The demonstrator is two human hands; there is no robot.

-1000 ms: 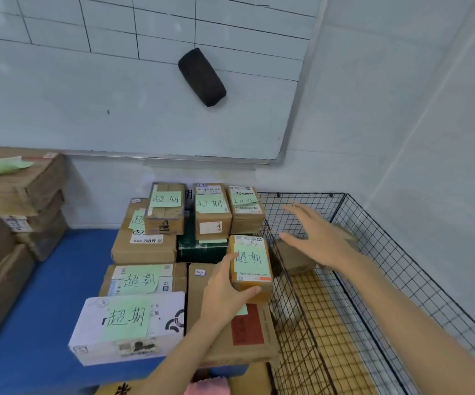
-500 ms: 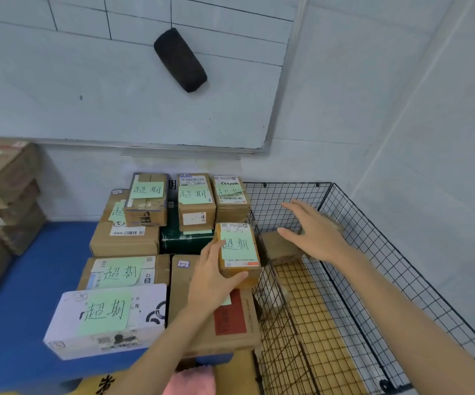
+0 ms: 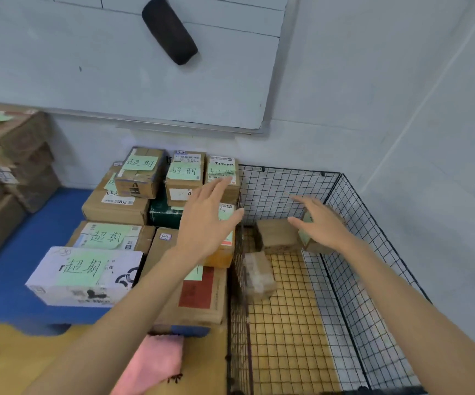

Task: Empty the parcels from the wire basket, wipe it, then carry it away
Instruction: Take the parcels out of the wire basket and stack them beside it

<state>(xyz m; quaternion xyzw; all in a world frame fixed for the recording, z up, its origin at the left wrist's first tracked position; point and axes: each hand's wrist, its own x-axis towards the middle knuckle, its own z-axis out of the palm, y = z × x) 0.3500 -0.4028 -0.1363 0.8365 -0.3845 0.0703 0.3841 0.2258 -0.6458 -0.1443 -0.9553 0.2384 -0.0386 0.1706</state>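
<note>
We log stacked parcels outside, three parcels left in the wire basket, left hand and right hand fingers spread, empty; wiping, carrying pending.

Handwritten 超期 on green notes atop white parcel, flat carton, rear-left box and middle box; printed 8元 on large carton; 4 on middle box's white label.

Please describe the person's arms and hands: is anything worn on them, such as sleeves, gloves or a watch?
Both forearms are bare as far as the picture shows; no sleeve is in view. The left hand and the right hand wear no gloves, and I see no watch, ring or bracelet.
</note>
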